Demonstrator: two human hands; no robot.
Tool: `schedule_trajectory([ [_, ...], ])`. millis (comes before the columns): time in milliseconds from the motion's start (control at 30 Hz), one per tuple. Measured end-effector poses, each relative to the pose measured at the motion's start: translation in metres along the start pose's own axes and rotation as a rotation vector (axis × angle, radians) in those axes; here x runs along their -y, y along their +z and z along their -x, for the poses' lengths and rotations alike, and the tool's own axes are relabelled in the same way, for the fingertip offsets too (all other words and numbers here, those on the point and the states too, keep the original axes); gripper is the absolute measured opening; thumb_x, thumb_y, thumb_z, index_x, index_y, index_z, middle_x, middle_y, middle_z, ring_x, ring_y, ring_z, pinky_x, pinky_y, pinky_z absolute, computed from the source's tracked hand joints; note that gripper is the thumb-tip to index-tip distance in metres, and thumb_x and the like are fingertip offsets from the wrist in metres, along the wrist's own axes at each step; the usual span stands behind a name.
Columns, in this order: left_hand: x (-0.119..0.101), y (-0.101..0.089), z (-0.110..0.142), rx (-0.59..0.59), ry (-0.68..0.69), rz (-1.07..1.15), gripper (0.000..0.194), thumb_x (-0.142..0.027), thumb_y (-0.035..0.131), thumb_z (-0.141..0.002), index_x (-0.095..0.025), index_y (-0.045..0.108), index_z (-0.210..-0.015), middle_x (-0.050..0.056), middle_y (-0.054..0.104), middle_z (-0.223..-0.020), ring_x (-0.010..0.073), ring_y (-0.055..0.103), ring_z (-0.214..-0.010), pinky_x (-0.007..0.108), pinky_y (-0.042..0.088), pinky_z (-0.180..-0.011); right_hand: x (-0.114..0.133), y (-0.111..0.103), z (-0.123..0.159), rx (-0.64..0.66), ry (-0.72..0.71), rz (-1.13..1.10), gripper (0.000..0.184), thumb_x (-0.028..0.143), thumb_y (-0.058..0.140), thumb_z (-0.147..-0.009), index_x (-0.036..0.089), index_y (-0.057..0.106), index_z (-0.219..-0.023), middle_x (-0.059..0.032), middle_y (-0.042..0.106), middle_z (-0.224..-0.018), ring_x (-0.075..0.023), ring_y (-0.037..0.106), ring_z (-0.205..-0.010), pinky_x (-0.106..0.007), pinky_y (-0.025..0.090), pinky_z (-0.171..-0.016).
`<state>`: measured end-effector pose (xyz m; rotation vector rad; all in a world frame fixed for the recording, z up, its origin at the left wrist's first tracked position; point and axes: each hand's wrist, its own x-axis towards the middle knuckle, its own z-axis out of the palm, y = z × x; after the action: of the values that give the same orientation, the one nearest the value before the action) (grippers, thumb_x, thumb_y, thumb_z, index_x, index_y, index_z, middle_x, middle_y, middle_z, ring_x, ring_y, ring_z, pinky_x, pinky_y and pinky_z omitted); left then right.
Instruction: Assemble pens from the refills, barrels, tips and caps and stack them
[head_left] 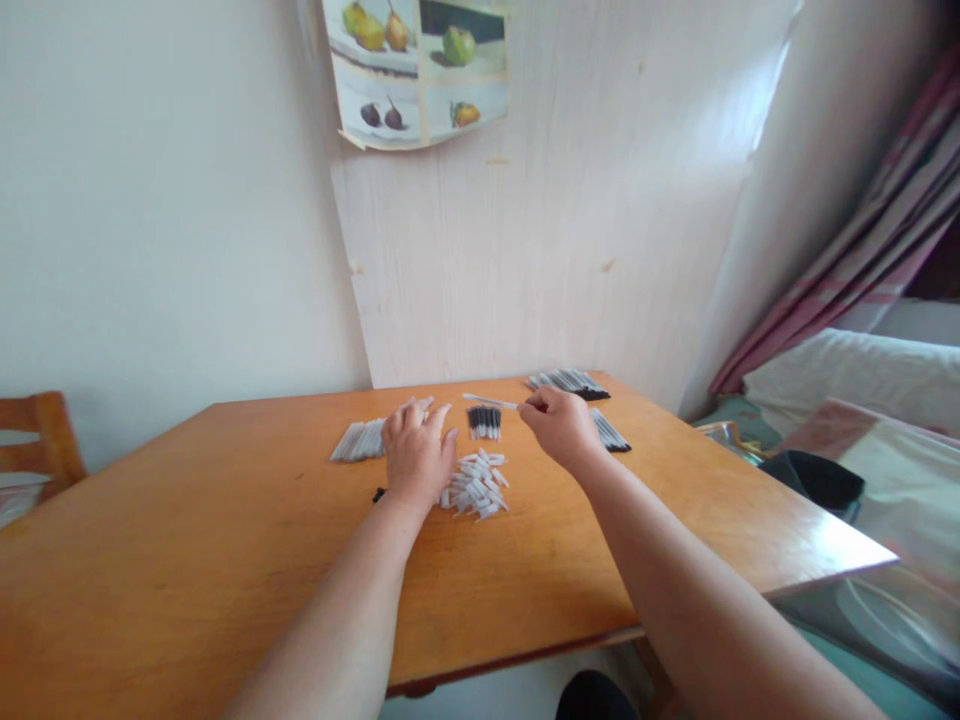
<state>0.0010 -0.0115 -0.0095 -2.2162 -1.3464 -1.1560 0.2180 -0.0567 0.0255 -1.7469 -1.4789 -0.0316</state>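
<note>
Right hand [564, 424]: pinching one end of thin pale tube [491, 402]. Long axis runs from grip to about 9 o'clock, a touch toward 10; free end out past the black-and-white pieces [484, 424], which sit at 8 from grip. White tips pile [478, 487] at 7. Left hand [417, 452] between 8 and 9, fingers spread, no grasp visible; its fingertips near the free end. Can't tell if they touch the table [517, 590].
</note>
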Motion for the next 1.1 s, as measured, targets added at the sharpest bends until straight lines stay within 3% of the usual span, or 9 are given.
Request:
schedule_trajectory([
  [233, 0.003, 0.0, -0.001, -0.033, -0.008, -0.012, 0.036, -0.035, 0.053, -0.087, -0.021, 0.066, -0.117, 0.014, 0.056, -0.13, 0.0333, 0.043, -0.122, 0.049, 0.029, -0.105, -0.082, -0.029, -0.021, -0.194, 0.243, -0.01, 0.03, 0.044, 0.055, -0.077, 0.017, 0.069, -0.075, -0.0026, 0.061, -0.062, -0.0154, 0.051, -0.058, -0.025, 0.032, -0.053],
  [367, 0.004, 0.0, -0.002, -0.033, 0.002, -0.038, 0.035, -0.036, 0.053, -0.087, -0.021, 0.066, -0.116, 0.014, 0.056, -0.129, 0.0329, 0.044, -0.122, 0.049, 0.03, -0.105, -0.124, -0.046, -0.022, -0.236, 0.369, 0.033, 0.032, 0.045, 0.056, -0.076, 0.018, 0.071, -0.078, -0.0033, 0.064, -0.066, -0.0168, 0.054, -0.061, -0.026, 0.034, -0.053],
  [500, 0.006, 0.0, -0.003, -0.035, 0.011, -0.064, 0.035, -0.037, 0.052, -0.088, -0.02, 0.067, -0.114, 0.014, 0.056, -0.128, 0.0325, 0.045, -0.12, 0.048, 0.032, -0.104, -0.15, -0.052, -0.015, -0.216, 0.46, 0.108, 0.031, 0.043, 0.054, -0.076, 0.019, 0.073, -0.081, -0.0053, 0.068, -0.074, -0.0182, 0.056, -0.066, -0.027, 0.036, -0.057],
  [700, 0.01, 0.002, -0.005, -0.025, 0.015, -0.1, 0.034, -0.038, 0.051, -0.088, -0.02, 0.068, -0.111, 0.015, 0.057, -0.127, 0.0324, 0.046, -0.118, 0.048, 0.032, -0.103, -0.163, -0.045, -0.004, -0.172, 0.548, 0.162, 0.03, 0.042, 0.052, -0.08, 0.021, 0.073, -0.085, -0.0074, 0.07, -0.085, -0.0205, 0.061, -0.076, -0.027, 0.038, -0.061],
  [1100, 0.017, 0.008, -0.004, -0.03, 0.028, -0.101, 0.033, -0.039, 0.051, -0.088, -0.021, 0.069, -0.11, 0.014, 0.057, -0.126, 0.0318, 0.044, -0.121, 0.047, 0.031, -0.105, -0.158, -0.039, -0.002, -0.086, 0.577, 0.243, 0.032, 0.04, 0.051, -0.082, 0.021, 0.074, -0.092, -0.0115, 0.072, -0.097, -0.0241, 0.065, -0.089, -0.028, 0.042, -0.064],
])
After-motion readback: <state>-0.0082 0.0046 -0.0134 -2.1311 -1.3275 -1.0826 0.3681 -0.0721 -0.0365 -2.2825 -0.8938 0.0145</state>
